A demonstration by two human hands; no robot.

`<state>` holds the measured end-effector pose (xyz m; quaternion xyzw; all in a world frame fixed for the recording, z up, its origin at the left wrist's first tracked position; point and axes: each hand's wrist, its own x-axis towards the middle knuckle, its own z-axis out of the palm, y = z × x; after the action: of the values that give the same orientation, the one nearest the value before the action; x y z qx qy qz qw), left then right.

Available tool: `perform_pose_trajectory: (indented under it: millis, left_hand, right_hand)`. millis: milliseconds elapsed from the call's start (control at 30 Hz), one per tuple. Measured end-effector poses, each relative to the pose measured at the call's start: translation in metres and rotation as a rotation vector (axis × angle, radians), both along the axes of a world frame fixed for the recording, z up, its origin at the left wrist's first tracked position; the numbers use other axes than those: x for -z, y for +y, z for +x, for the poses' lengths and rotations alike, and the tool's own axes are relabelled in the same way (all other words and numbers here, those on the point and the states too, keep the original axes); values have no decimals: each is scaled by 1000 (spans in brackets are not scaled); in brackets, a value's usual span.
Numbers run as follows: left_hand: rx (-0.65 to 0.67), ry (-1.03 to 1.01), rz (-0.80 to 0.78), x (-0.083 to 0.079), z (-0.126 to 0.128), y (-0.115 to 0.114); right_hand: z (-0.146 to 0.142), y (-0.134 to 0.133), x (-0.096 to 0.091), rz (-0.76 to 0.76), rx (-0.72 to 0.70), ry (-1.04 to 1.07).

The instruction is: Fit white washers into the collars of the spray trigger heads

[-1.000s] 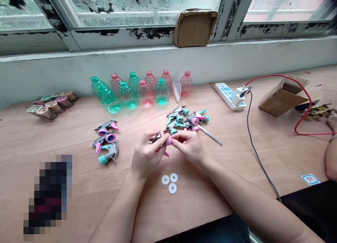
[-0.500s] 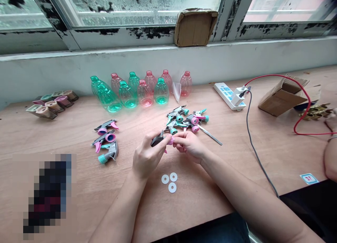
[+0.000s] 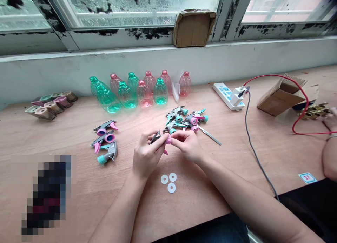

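Observation:
My left hand [image 3: 146,153] is shut on a grey trigger sprayer head [image 3: 156,137], with its pink trigger [image 3: 165,152] showing below my fingers. My right hand [image 3: 188,146] pinches a pink threaded collar [image 3: 168,140] at the sprayer's neck. My fingers hide most of the sprayer. Just below my hands lie several white washers [image 3: 175,177]. A heap of assembled sprayer heads with teal nozzles [image 3: 179,118] lies beyond my hands, and a metal-handled tool [image 3: 209,135] sticks out of it. Several more sprayer heads [image 3: 104,141] lie to my left.
Green and pink plastic bottles [image 3: 126,95] stand in rows on the wooden table [image 3: 210,187]. Further left are square caps [image 3: 50,106]. To the right are a power strip [image 3: 228,95], a cardboard box [image 3: 280,99], and another person's hand [image 3: 331,118] beside brass parts [image 3: 312,112].
My left hand has turned the sprayer head more upright, and my right fingers have shifted on the pink collar. The other person's hand has moved in closer to the brass parts.

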<state>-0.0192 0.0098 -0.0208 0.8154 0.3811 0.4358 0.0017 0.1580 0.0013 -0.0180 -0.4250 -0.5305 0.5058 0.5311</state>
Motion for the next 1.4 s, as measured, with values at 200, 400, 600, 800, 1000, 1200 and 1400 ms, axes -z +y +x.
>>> perform_pose_trajectory:
  millis: [200, 400, 600, 800, 1000, 1200, 1400]
  left_hand:
    - [33, -157, -310, -8, 6, 0]
    - [164, -491, -788, -11, 7, 5]
    - [292, -672, -968, -10, 7, 9]
    - [327, -683, -1029, -9, 7, 8]
    - [276, -642, -1050, -8, 6, 7]
    - [271, -639, -1002, -6, 5, 8]
    - [274, -636, -985, -7, 6, 7]
  right_hand:
    - [2, 1, 3, 368, 129, -305]
    - [5, 2, 4, 489, 184, -363]
    - [8, 1, 7, 519, 253, -347]
    - [7, 2, 13, 607, 201, -414]
    - [7, 2, 14, 712, 222, -469]
    - [6, 2, 14, 693, 189, -485]
    - [6, 2, 14, 722, 181, -485]
